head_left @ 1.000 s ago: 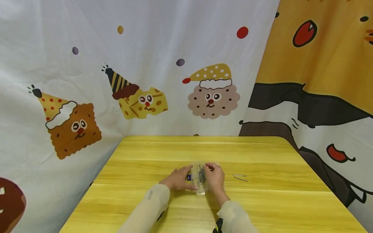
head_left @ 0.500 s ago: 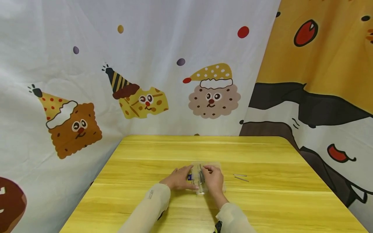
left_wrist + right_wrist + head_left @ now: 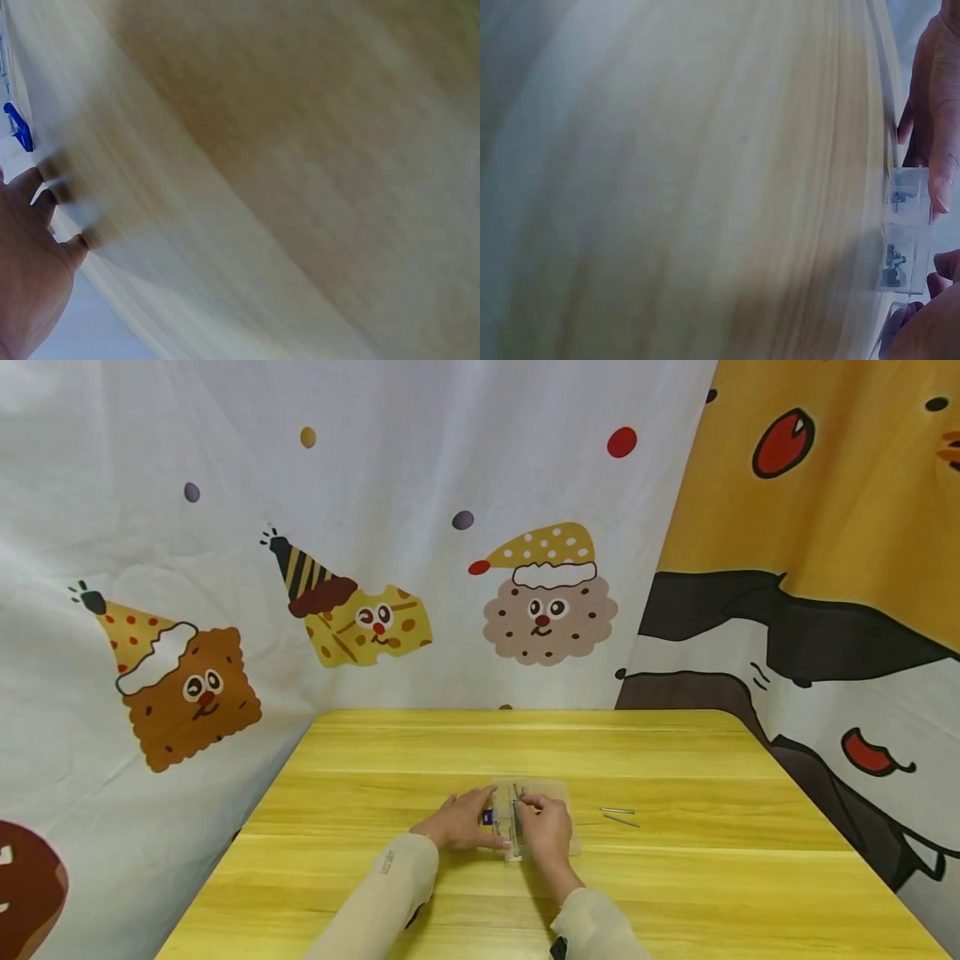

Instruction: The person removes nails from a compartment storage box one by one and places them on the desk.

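Mid-bench (image 3: 375, 877), the left hand (image 3: 457, 822) lies flat, steadying the clear box (image 3: 558, 789); the right hand (image 3: 547, 827) pinches pins (image 3: 516, 806) inside. Best keep the box pressed still, lifting pins straight.

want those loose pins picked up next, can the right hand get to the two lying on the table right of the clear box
Probably yes. The two pins lie bare on the table, just right of the clear box, with nothing between. The right hand sits at the box and would have to leave it first.

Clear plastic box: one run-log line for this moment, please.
left hand steadies clear plastic box | right hand at its contents | two nails loose on table
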A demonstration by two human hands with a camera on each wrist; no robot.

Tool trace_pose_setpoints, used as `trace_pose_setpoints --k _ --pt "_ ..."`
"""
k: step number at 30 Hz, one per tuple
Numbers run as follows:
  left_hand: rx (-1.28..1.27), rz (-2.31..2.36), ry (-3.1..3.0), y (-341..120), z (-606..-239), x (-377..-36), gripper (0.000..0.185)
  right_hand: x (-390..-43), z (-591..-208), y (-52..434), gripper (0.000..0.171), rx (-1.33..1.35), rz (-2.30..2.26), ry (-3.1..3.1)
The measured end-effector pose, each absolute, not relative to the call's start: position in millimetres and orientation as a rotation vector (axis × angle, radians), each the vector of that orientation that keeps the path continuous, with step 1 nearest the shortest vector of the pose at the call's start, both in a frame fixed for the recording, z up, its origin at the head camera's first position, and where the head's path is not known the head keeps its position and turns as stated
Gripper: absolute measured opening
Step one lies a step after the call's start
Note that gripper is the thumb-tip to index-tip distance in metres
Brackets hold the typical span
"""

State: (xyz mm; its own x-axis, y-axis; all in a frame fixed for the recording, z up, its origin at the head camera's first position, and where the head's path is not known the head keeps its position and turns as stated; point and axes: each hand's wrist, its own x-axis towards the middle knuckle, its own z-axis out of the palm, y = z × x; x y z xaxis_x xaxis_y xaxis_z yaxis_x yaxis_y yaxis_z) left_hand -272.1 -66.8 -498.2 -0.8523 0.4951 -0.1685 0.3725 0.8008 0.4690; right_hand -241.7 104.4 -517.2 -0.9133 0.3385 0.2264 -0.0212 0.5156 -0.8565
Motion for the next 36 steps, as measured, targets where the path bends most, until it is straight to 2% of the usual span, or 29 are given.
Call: trace_pose_setpoints --k 36 --pt "0.678 0.581 2.715 -66 -499 -273 0.108 -236 -524 94 0.004 -0.225 1.12 -2.441"
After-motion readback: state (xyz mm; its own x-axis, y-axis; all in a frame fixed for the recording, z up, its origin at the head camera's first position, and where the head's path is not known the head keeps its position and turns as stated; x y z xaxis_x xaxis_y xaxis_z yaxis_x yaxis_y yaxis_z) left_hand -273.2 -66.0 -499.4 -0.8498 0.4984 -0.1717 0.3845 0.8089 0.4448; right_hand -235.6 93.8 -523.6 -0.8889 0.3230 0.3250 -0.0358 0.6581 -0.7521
